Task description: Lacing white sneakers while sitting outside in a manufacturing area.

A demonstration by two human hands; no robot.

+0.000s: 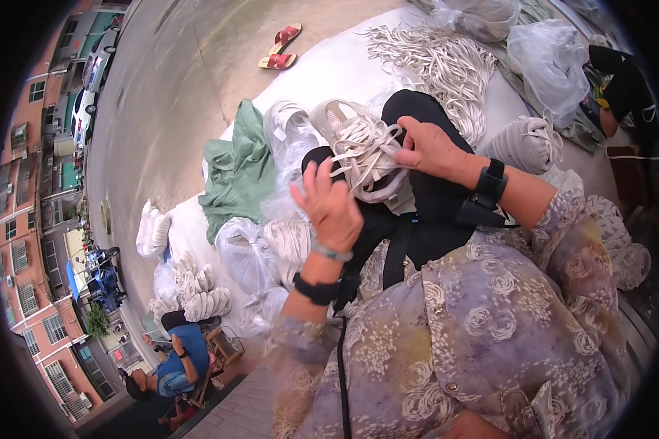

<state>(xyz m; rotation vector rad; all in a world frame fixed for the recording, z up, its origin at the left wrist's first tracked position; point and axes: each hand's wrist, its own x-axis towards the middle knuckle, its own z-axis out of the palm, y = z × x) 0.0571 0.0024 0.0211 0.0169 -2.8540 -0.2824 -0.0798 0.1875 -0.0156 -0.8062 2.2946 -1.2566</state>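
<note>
A light beige sneaker [334, 121] rests on my lap between my black-clad knees, its toe pointing away from me. White shoelace [366, 150] crisscrosses loosely over its tongue, with loops standing up. My right hand [433, 150] is at the shoe's right side, thumb and forefinger closed on the lace near the eyelets. To the left of the shoe, my left hand [329, 208] is raised with its fingers apart. A strand of lace passes close to its fingertips; I see no firm grip on it.
A pile of loose white laces [447, 73] lies on the white sheet ahead. Around me are bundled pale shoes [523, 143], clear plastic bags [545, 66] and a green cloth [236, 164]. Red slippers [278, 60] lie beyond. A person in blue [190, 351] sits at left; another person's dark-clothed limb [615, 84] shows at right.
</note>
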